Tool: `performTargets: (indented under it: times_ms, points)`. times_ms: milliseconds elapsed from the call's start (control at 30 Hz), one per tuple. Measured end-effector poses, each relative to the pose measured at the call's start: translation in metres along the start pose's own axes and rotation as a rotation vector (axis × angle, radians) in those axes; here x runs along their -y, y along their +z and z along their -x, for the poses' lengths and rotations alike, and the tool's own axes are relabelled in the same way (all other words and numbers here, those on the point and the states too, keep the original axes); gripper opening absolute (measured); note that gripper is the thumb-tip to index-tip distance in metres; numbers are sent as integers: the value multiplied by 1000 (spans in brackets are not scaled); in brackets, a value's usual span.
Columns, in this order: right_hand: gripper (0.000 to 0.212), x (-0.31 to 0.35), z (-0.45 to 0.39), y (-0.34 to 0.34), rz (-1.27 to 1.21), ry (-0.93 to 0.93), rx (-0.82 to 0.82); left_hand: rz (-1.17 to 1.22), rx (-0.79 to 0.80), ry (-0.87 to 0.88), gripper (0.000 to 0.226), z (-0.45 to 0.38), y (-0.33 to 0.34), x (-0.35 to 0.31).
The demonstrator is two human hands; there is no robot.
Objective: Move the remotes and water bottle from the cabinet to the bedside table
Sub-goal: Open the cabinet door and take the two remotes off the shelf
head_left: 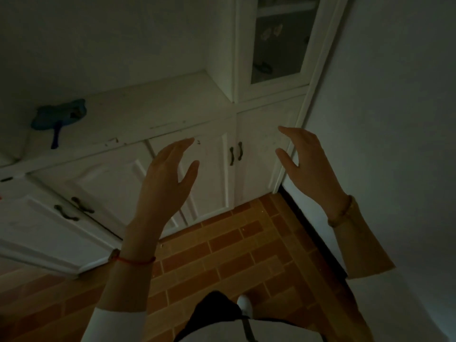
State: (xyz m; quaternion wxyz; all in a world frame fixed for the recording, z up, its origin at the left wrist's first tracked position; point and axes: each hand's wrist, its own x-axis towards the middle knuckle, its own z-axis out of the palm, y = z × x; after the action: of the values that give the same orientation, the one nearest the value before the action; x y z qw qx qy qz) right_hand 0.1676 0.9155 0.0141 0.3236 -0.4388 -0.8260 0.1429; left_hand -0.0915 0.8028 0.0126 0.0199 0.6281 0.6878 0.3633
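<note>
Nearest to us, at the bottom of the view, sits our own white top and dark trousers [214, 307] above the orange brick-patterned tiled floor [222, 245]. From there both forearms rise toward the white wooden cabinet [172, 107].

Our left hand [165, 178], a thin red string bracelet [134, 260] on its wrist, is raised with the palm turned inward and the fingers [181, 146] spread and loosely curved, grasping nothing. Our right hand [308, 159], with a beaded bracelet [341, 213] at the cuff, mirrors it, fingers released and empty, in front of the lower doors with their dark metal handles [235, 153].

We judge this to be the start, before any pick-up. We cannot see the remotes or the water bottle here; only a blue, blurred object [60, 117] lies on the cabinet ledge. The bedside table is out of view. Next we must find the items, perhaps behind the doors, then reach for one.
</note>
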Motion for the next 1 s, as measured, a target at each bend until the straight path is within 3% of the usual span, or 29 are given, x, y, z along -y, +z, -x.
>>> performTargets:
  times_ms: [533, 1000]
  points:
    - [45, -67, -199, 60, -40, -34, -13, 32, -53, 20, 43, -200, 71, 60]
    - [39, -64, -344, 45, -107, -132, -278, 153, -192, 173, 43, -363, 74, 62]
